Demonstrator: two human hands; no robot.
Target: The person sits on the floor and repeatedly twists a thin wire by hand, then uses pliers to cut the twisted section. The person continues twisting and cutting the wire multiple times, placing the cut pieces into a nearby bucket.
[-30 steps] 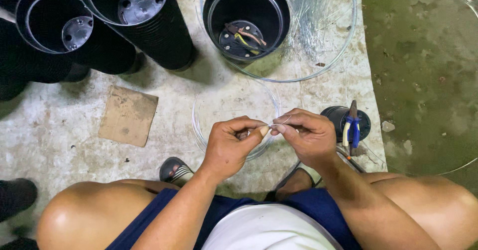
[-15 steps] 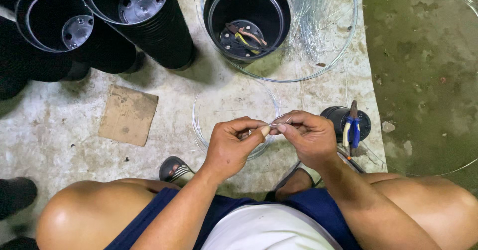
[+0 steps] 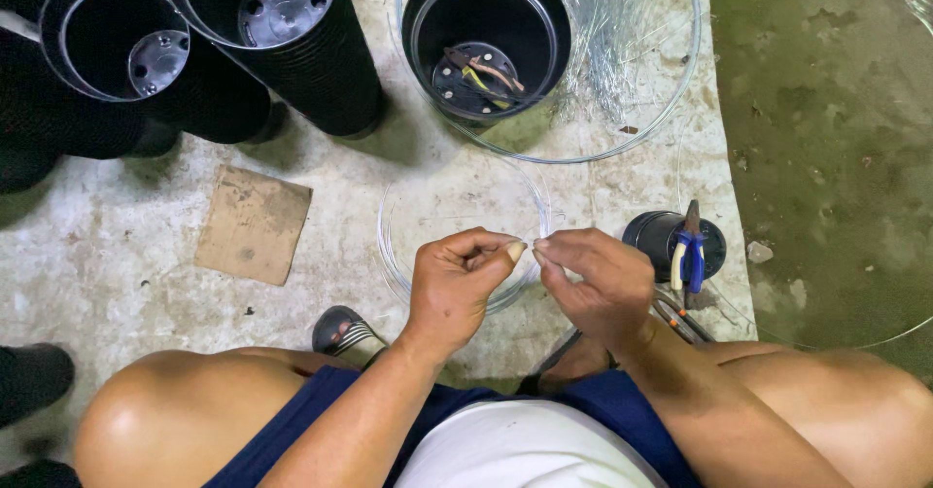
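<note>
My left hand [image 3: 459,284] and my right hand [image 3: 595,282] meet fingertip to fingertip above a small hoop of thin clear wire [image 3: 408,196]. Both pinch the wire where the ring's ends come together, thumb against forefinger. The hoop lies over the concrete floor just ahead of my knees. A larger ring of the same wire [image 3: 622,148] lies farther out around a black plastic pot [image 3: 486,36] with a few wire scraps in its bottom.
Two stacks of black pots [image 3: 282,31] lie tipped at the upper left. A square of cardboard [image 3: 255,224] rests on the floor. Pliers with blue and yellow handles [image 3: 688,255] stand in a small black cup at right. A bundle of cut wires [image 3: 607,31] lies beyond.
My fingertips have shifted slightly on the wire, the right hand's fingers now pointing more toward the left thumb. The hoop and the rest stay where they were.
</note>
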